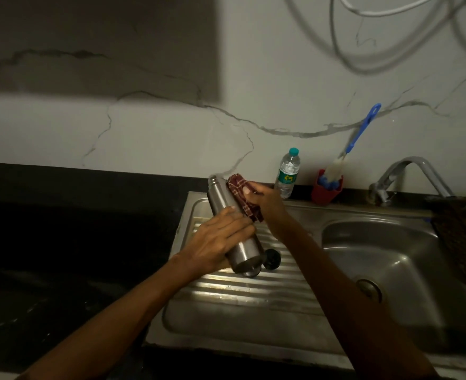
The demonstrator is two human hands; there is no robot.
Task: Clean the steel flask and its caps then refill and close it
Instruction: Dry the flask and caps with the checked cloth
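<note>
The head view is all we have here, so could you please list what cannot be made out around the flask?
- Steel flask mouth: tilted away, so contents cannot be told.
- Flask's middle: covered by left hand.
- Checked cloth: partly under right hand.
- Dark cap on the drainboard: partly behind the flask's base, dim.
- Water bottle label: too small to read.

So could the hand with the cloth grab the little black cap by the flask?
Probably yes. The black cap lies uncovered on the drainboard, just below the right hand. But that hand holds the cloth against the flask, so it would have to let go first.
</note>
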